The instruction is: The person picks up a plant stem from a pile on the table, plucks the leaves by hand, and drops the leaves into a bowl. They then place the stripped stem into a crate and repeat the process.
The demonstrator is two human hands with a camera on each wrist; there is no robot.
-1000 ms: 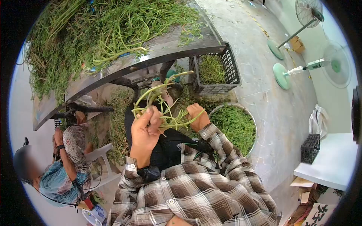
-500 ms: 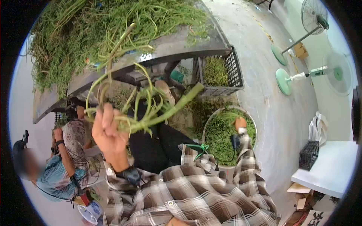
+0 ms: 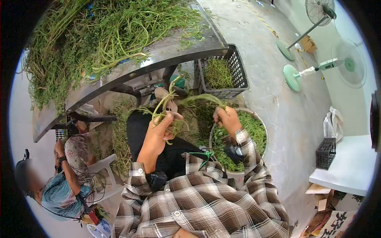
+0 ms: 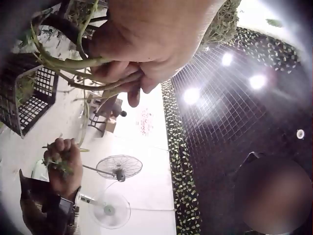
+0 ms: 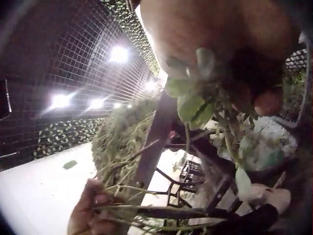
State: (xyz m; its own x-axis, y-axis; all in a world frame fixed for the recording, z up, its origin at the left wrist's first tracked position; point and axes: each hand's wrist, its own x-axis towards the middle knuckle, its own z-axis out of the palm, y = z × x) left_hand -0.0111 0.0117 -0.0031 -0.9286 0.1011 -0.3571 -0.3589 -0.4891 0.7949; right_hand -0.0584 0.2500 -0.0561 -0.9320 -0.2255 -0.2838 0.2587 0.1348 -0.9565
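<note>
Right hand [image 5: 220, 54] blurred, cut off at top.

A dark counter [image 3: 174, 49] at the top carries a sprawling heap of greens [image 3: 99, 27]; just beside its right end a black crate [image 3: 238, 75] holds more cut greens; two standing fans [image 3: 317, 12] with green bases stand well apart on the pale floor [image 3: 293, 119] to the right; a white table [image 3: 349, 166] at the lower right bears a small black basket [image 3: 326, 151]; a seated person in a patterned top [image 3: 75, 154] sits on a white chair [image 3: 104, 168] at the left.
</note>
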